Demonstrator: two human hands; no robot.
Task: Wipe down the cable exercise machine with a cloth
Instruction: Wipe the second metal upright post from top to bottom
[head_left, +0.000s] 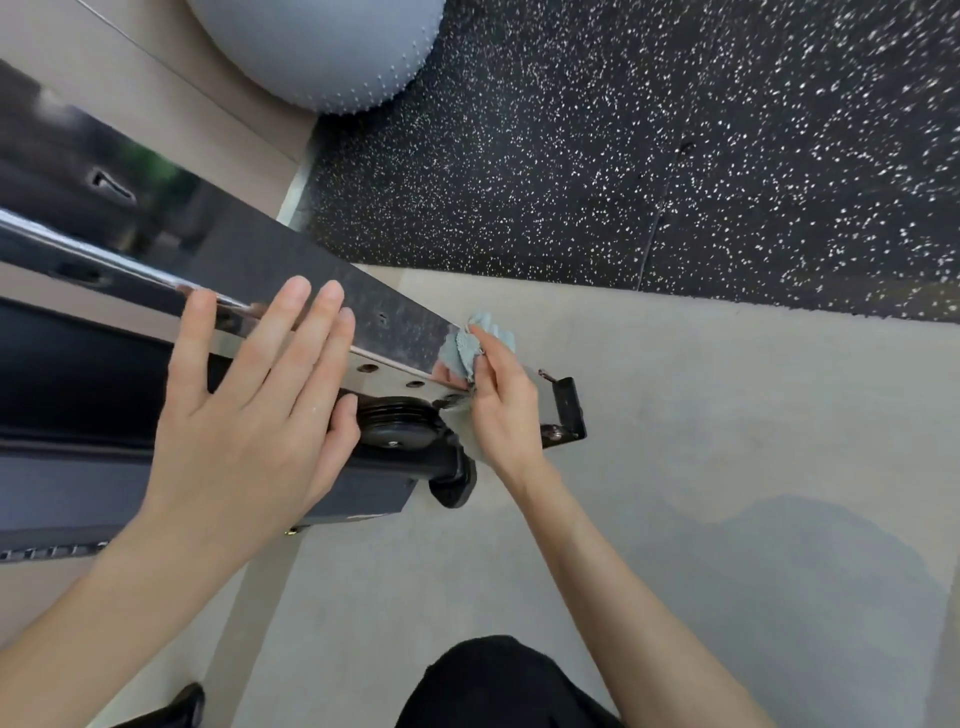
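The cable machine's shiny chrome upright (322, 291) runs from the left edge down to its foot near the middle. A black pulley (400, 423) sits on the dark frame just beside it. My right hand (501, 410) grips a crumpled light blue cloth (467, 348) and holds it against the lower end of the chrome upright. My left hand (249, 415) lies flat with straight fingers across the upright and the dark frame, its thumb next to the pulley.
A black bracket (566, 410) juts out at the foot of the machine, right of my right hand. A grey spiked exercise ball (322, 47) rests at the top. Black speckled rubber flooring (675, 156) fills the upper right; beige floor (675, 467) lies below.
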